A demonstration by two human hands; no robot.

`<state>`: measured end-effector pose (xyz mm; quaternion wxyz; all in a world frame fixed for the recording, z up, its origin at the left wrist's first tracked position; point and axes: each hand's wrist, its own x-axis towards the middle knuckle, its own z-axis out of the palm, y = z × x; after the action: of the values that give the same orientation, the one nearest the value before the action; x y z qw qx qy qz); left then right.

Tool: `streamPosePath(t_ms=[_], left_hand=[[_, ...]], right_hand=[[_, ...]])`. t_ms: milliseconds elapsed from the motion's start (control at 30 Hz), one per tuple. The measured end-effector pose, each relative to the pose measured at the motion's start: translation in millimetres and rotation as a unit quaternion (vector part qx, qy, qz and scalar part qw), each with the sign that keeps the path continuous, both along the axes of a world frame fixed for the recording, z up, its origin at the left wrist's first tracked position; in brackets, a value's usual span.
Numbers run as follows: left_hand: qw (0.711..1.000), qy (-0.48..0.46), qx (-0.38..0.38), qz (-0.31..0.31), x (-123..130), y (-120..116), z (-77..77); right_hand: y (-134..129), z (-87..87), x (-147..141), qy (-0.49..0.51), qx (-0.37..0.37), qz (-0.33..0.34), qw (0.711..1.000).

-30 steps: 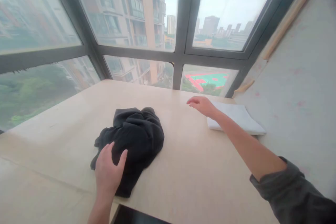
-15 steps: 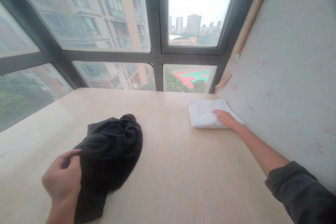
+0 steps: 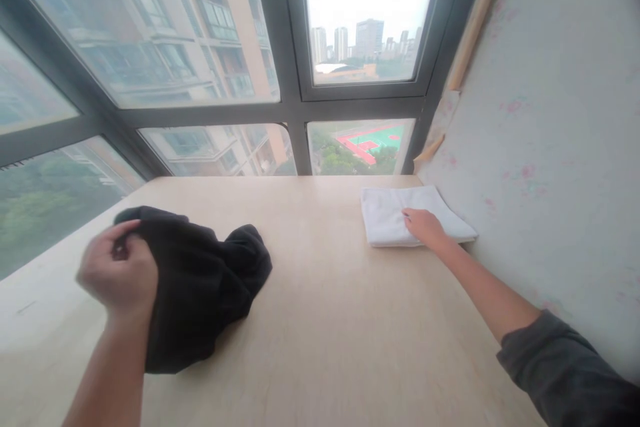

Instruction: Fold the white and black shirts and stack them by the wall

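Note:
A crumpled black cloth (image 3: 195,287) hangs from my left hand (image 3: 120,267), whose fingers are closed on its upper left edge. Part of the cloth rests bunched on the pale wooden surface (image 3: 320,320). At the right, a folded white cloth (image 3: 385,203) lies flat near the wall. My right hand (image 3: 423,223) is on top of the white cloth, its fingers drawn together and touching the fabric near the middle; whether they pinch any of it cannot be made out.
Grey window frames (image 3: 293,107) stand along the back and left edges of the surface. A wall with a faint floral pattern (image 3: 540,180) rises at the right, with torn covering beside the window.
My left hand has moved up and away, lifting the left part of the black cloth. My right hand has stayed on the white cloth, with its fingers more drawn in. The view has shifted slightly.

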<state>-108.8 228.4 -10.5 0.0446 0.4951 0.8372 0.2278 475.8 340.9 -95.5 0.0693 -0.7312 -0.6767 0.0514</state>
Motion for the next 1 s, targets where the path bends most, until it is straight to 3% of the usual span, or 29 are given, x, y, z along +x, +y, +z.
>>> streamPosePath(t_ms=[67, 133, 233, 333, 567, 767, 867, 1000], left_hand=[[0.999, 0.025, 0.006, -0.020, 3, 10, -9.9], [0.998, 0.041, -0.002, -0.045, 10, 9, -31.1], [0.993, 0.081, -0.040, -0.070, 20, -6, -68.5], [0.983, 0.141, -0.072, -0.095, 25, -21, -88.1], [0.975, 0.186, -0.058, -0.103, 5, -34, -80.0], [0.977, 0.194, -0.023, -0.080, -19, -38, -66.5], [0.971, 0.200, 0.061, -0.115, -2, -49, -55.1], [0.975, 0.072, 0.103, -0.184, 43, -73, -59.3]], right_hand=[[0, 1.0, 0, -0.004, 0.004, -0.014, 1.000], [0, 2.4, 1, -0.004, 0.009, -0.021, 1.000], [2, 5.1, 6, 0.006, 0.023, -0.025, 0.999], [1, 8.8, 9, 0.028, 0.046, -0.015, 0.998], [-9, 27.7, 10, 0.088, 0.143, 0.038, 0.985], [-16, 61.7, 13, 0.109, 0.217, 0.050, 0.969], [-18, 95.1, 9, 0.116, 0.273, 0.062, 0.953], [-24, 166.2, -7, 0.130, 0.416, 0.125, 0.891]])
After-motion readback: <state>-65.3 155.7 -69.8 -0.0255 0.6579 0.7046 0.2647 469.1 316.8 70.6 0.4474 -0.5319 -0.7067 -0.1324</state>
